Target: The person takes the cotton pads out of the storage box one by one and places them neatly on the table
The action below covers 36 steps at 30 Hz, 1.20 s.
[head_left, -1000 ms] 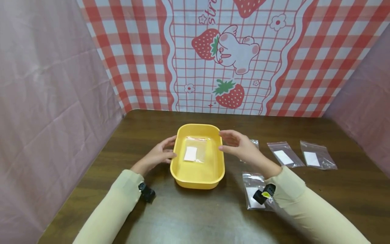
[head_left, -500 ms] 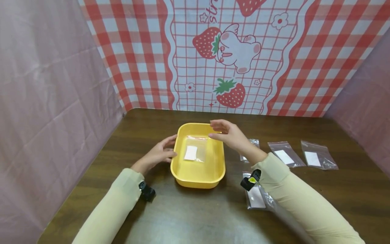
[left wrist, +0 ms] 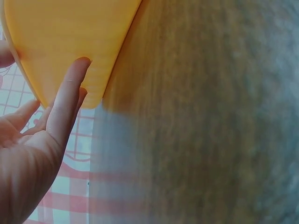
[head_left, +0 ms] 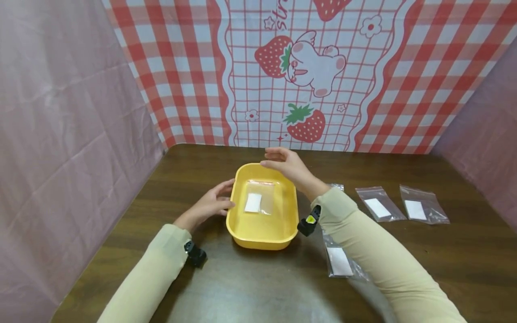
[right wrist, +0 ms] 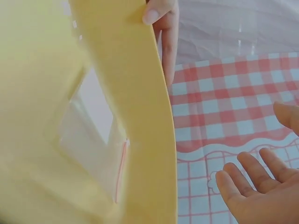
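A yellow plastic tray (head_left: pixel 266 232) stands on the table, holding a clear zip bag (head_left: pixel 259 198) with a white rectangle inside. My left hand (head_left: pixel 208 204) rests against the tray's left side, its fingers extended along the outer wall in the left wrist view. In the right wrist view the left thumb tip (right wrist: pixel 151 17) lies at the rim. My right hand (head_left: pixel 288 168) hovers over the tray's far right corner, fingers loosely spread and holding nothing. It appears apart from the rim in the right wrist view.
Two zip bags with white rectangles, one left (head_left: pixel 379 205) and one right (head_left: pixel 424 205), lie to the right. Another bag (head_left: pixel 340 261) lies near the right forearm, partly covered. A further bag (head_left: pixel 337 186) is mostly hidden behind that arm. A checked cloth (head_left: pixel 190 89) hangs behind the table.
My right hand has moved from the tray's right rim leftward and away from me to its far corner. The left hand, tray and bag have stayed in place.
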Tool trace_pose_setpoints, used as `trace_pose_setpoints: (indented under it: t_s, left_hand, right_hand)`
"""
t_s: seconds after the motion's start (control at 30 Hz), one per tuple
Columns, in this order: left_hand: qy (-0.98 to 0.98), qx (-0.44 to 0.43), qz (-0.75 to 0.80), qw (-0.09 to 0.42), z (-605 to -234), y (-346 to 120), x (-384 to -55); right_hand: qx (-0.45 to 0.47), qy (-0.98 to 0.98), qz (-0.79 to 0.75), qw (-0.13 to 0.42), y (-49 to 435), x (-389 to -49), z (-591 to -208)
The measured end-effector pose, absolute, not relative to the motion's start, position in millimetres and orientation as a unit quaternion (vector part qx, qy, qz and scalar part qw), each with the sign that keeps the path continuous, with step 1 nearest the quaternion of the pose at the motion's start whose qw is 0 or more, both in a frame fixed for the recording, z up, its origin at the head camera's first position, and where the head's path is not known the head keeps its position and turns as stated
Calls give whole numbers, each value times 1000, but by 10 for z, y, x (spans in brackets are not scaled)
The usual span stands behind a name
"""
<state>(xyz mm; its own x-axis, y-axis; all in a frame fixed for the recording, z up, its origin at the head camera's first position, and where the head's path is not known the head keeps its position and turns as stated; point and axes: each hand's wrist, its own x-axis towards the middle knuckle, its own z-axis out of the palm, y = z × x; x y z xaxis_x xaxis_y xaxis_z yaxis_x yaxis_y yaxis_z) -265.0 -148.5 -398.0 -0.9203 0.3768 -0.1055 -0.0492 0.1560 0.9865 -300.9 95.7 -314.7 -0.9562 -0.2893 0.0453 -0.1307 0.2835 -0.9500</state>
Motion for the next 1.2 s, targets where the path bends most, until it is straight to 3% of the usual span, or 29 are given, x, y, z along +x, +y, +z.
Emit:
trace_pose_setpoints:
  t_s: [0.33,0.63,1.2]
  left_hand:
    - [744,118,638,164,-3977,-1488,-2660]
    - [737,119,645,165,-3983,-1499,-2659]
    - [722,129,659,166,-3994,-1486,-2661]
  right_hand:
    - [-86,789,-604,67,783,-3203,-3332]
    - [-103,844,-518,96,723,-3330,-3566]
    - [-263,873,-292,290,715,-3259,-3679]
